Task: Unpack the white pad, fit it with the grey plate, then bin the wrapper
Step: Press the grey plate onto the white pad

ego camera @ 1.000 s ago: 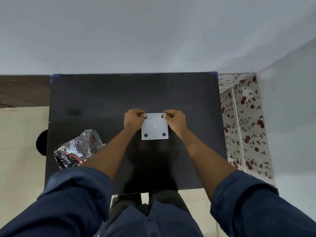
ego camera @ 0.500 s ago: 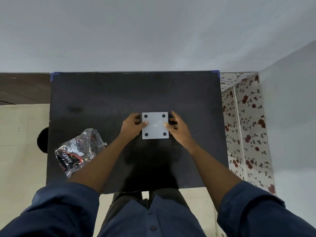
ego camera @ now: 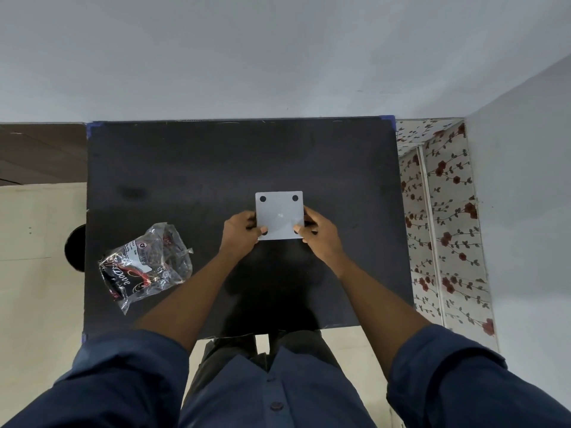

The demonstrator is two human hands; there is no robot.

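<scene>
**Both hands on the grey plate**

I saw the left hand [ego camera: 239,233] and right hand [ego camera: 319,234] pinching the grey plate's [ego camera: 279,215] near corners, mid-table [ego camera: 185,168]. The crumpled wrapper [ego camera: 145,265] lay well apart, leftward. I couldn't make out the white pad.

Grey plate [ego camera: 279,215] between both hands on black table [ego camera: 197,168]; wrapper [ego camera: 145,264] left.

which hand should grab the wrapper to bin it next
Left, probably. The wrapper lies on the table's left side, nearer the left hand; the right hand would have to cross over.
</scene>
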